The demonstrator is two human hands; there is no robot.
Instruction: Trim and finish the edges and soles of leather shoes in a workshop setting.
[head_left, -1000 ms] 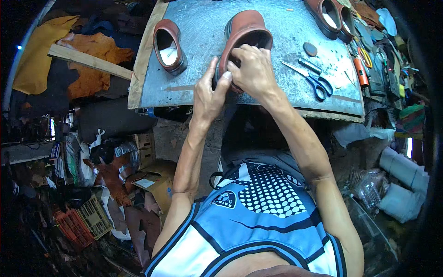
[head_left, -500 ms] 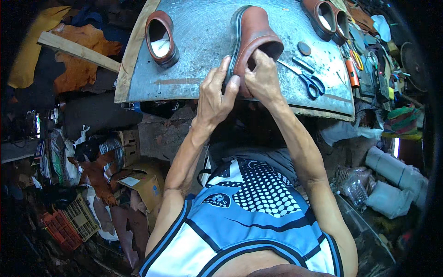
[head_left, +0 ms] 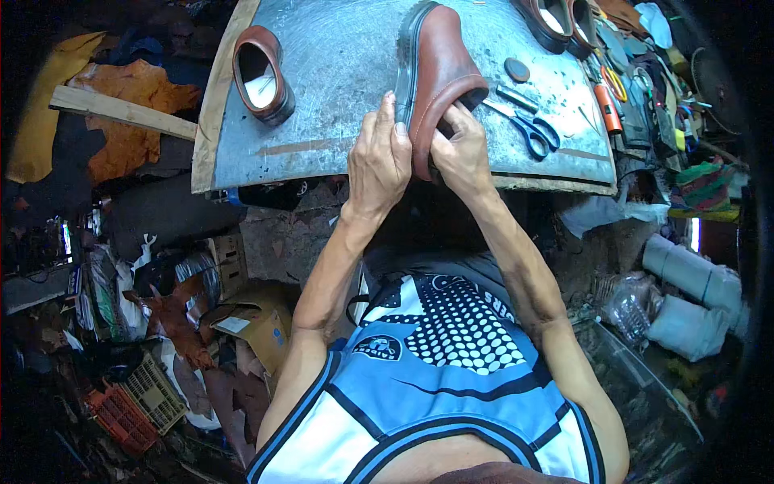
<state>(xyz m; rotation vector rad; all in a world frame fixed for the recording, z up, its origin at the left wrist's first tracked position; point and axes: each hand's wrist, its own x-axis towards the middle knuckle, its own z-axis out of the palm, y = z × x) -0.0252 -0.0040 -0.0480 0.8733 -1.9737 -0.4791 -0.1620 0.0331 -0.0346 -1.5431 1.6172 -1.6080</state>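
A reddish-brown leather shoe point(head_left: 446, 60) with a dark sole lies tilted on its side over the near part of the table, its toe pointing away from me. My right hand point(head_left: 463, 157) grips it at the heel end, with the fingers reaching into its opening; the fingertips are hidden inside. Against the sole side rests my left hand point(head_left: 380, 161), its fingers stretched out and the thumb by the heel. A matching brown shoe point(head_left: 264, 77) with a pale insole stands at the left of the table. To the right of my right hand lie dark-handled scissors point(head_left: 534, 133).
The metal-topped table point(head_left: 330, 89) has a wooden edge. Near the scissors are a dark cylinder point(head_left: 517, 98) and a round dark disc point(head_left: 517, 70). Two brown shoes point(head_left: 544, 24) stand at the far right, beside an orange-handled tool point(head_left: 607, 109). Leather pieces point(head_left: 133, 113) hang at the left.
The shoe has turned slightly, showing more of its upper and less of its opening. My left fingers have straightened along the sole. The whole view has shifted a little.
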